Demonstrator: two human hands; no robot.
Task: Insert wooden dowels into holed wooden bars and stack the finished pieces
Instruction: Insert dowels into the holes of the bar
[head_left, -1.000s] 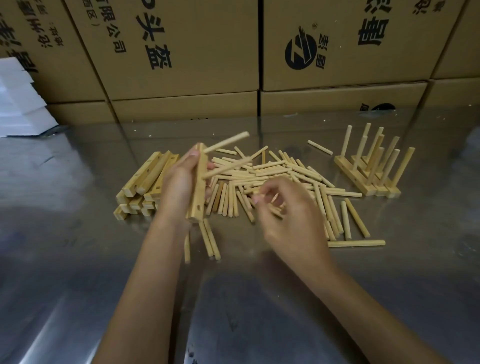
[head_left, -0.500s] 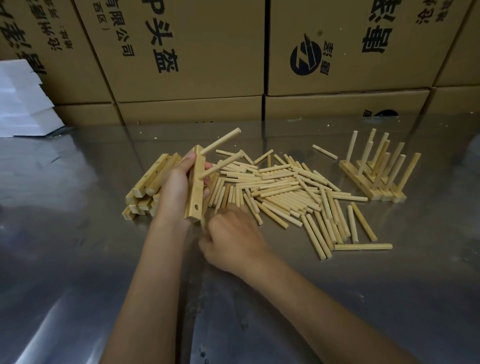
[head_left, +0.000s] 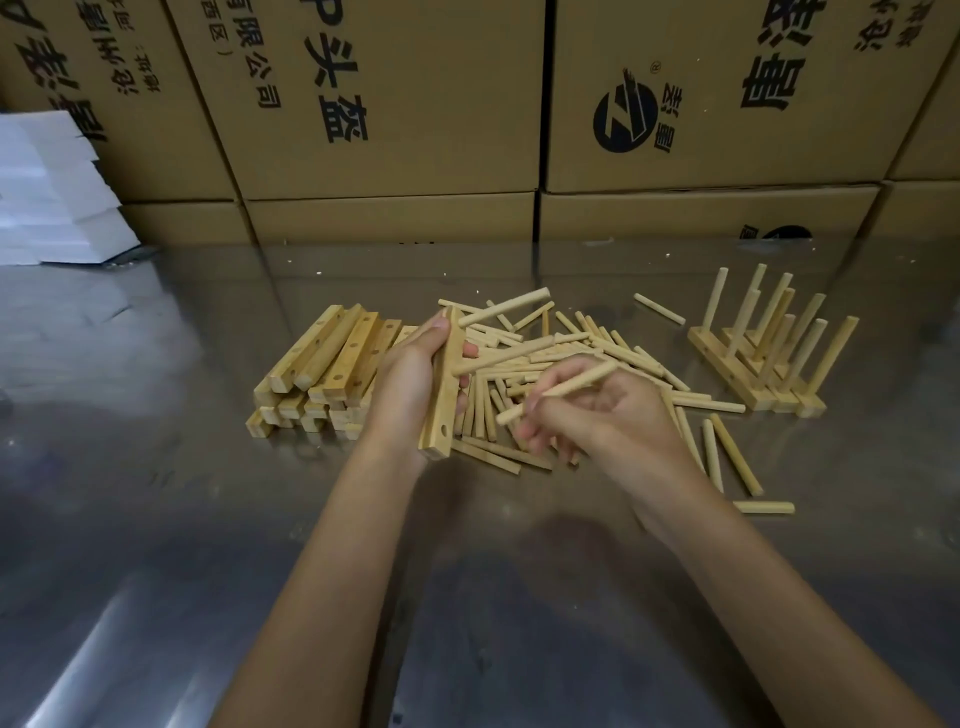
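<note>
Above loose dowels (head_left: 561, 358) — right hand (head_left: 597, 415), dowel (head_left: 558, 391)

A shiny metal bench (head_left: 156, 545) fills the foreground, catching pale glare and soft reflections. Behind it stands a wall of stacked brown cardboard boxes (head_left: 395, 98) printed with black characters and a round logo. White sheets (head_left: 47, 192) lie piled at far left.

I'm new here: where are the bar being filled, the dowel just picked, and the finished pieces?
Held bar (head_left: 441, 410), head view, lower face.
Picked dowel (head_left: 576, 383), head view, mid-shaft.
Finished pieces (head_left: 753, 395), head view, base bar.
</note>
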